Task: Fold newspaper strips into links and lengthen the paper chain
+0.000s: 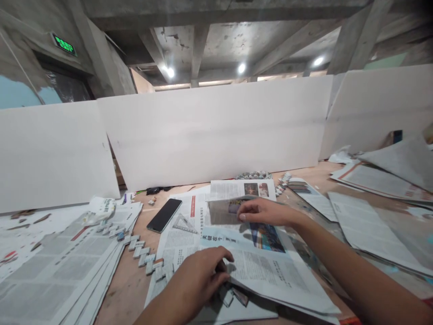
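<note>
An unfolded newspaper (260,266) lies in front of me, its far part shaded and slightly raised. My right hand (262,211) is over that far part, fingers bent and thumb near the index finger, apparently pinching the sheet. My left hand (206,271) is curled at the newspaper's near left edge; what its fingers hold, if anything, is hidden. Just under it, small folded paper pieces (227,296) stick out. A zigzag chain of folded paper pieces (145,257) runs from beside my left hand towards the far left. A clear set square (184,224) rests on the printed sheets.
A black phone (165,215) lies left of the newspaper. Stacked newspapers (91,266) cover the left side, and more loose sheets (372,230) spread over the right. White boards (216,131) stand along the back. A coiled woven paper piece (254,175) sits against them.
</note>
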A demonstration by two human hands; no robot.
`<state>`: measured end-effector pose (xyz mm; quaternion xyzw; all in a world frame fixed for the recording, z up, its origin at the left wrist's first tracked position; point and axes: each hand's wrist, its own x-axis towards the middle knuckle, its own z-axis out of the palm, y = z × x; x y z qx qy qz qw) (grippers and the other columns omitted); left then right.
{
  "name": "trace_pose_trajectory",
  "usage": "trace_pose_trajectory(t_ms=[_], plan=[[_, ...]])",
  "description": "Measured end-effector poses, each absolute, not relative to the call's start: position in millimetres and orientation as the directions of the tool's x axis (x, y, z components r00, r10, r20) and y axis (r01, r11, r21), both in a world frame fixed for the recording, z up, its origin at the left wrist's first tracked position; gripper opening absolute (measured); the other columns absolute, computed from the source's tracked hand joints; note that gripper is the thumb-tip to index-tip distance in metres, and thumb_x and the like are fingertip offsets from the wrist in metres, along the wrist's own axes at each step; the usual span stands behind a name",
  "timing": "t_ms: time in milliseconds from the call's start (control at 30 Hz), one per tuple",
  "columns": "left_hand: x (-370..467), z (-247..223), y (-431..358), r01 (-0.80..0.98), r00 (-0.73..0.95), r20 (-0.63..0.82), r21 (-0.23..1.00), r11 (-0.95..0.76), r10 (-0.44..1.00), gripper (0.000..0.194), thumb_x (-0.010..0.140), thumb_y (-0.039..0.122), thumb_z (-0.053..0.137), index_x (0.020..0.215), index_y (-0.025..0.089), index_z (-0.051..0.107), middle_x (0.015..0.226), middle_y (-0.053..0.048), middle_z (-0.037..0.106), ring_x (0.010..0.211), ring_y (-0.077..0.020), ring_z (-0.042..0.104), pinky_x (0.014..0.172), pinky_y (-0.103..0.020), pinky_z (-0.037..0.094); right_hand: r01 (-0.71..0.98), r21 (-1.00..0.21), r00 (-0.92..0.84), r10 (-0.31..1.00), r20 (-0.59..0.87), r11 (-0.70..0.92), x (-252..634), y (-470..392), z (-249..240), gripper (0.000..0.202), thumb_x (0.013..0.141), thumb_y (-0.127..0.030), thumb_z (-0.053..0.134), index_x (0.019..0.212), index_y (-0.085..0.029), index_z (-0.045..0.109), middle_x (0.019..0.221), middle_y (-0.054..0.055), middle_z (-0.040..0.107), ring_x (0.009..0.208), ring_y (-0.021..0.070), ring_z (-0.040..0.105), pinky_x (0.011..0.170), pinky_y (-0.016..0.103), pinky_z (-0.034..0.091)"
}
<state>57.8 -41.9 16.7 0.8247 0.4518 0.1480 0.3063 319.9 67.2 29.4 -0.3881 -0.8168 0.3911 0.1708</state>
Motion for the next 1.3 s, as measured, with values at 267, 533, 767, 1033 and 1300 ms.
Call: trace_pose_trajectory(t_ms=[267, 533, 767, 1033, 1300], plan=[[56.5, 5.2, -33.5, 0.443, 0.539, -0.239, 0.896, -0.031, 0.808, 0.023, 0.071, 0.015, 0.062, 0.091, 0.017, 0.071, 0.075, -0.001, 0.074, 0.064, -0.0141, 0.062, 0.059, -0.021, 0.042, 0.403, -0.845, -0.837, 0.514, -0.186, 0.351, 301.2, 42.3, 34.4, 0.036, 0.072, -0.043, 0.077, 0.099, -0.019, 0.074, 0.087, 0.002, 0.07, 0.078, 0.0151, 0.059, 0.069, 0.023, 0.045], [56.2, -1.9, -29.6, 0.372, 0.534, -0.26, 0.927, 0.053, 0.804, 0.019, 0.066, 0.014, 0.063, 0.083, 0.015, 0.072, 0.071, -0.001, 0.072, 0.067, -0.0149, 0.063, 0.062, -0.022, 0.044, 0.437, -0.833, -0.847, 0.466, -0.254, 0.339, 287.8, 34.9, 20.9, 0.039, 0.068, -0.046, 0.081, 0.097, -0.02, 0.075, 0.069, -0.003, 0.06, 0.066, 0.0128, 0.053, 0.06, 0.021, 0.04], [52.8, -12.1, -30.4, 0.29, 0.567, -0.294, 0.946, 0.148, 0.769, 0.029, 0.062, 0.011, 0.062, 0.089, 0.015, 0.071, 0.067, 0.001, 0.068, 0.056, -0.0125, 0.058, 0.055, -0.021, 0.044, 0.436, -0.831, -0.843, 0.481, -0.242, 0.345, 289.1, 37.3, 19.1, 0.038, 0.071, -0.047, 0.078, 0.097, -0.019, 0.075, 0.074, -0.001, 0.064, 0.07, 0.0141, 0.056, 0.063, 0.022, 0.041], [52.1, -0.8, -32.8, 0.407, 0.564, -0.285, 0.912, 0.04, 0.775, 0.032, 0.064, 0.01, 0.063, 0.094, 0.017, 0.073, 0.074, 0.001, 0.07, 0.07, -0.0159, 0.066, 0.065, -0.021, 0.046, 0.413, -0.83, -0.848, 0.49, -0.201, 0.374, 290.7, 40.2, 18.6, 0.038, 0.073, -0.048, 0.077, 0.097, -0.018, 0.075, 0.082, 0.002, 0.069, 0.073, 0.0147, 0.057, 0.066, 0.023, 0.044], [70.3, 5.2, -58.2, 0.73, 0.644, -0.156, 0.417, -0.541, 0.749, 0.04, 0.079, 0.008, 0.049, 0.115, 0.022, 0.062, 0.108, -0.008, 0.068, 0.099, -0.0247, 0.061, 0.084, -0.033, 0.048, 0.423, -0.85, -0.709, 0.699, -0.095, 0.314, 303.2, 46.9, 28.0, 0.036, 0.09, -0.05, 0.058, 0.093, -0.016, 0.069, 0.083, 0.004, 0.068, 0.074, 0.0157, 0.06, 0.066, 0.025, 0.045]])
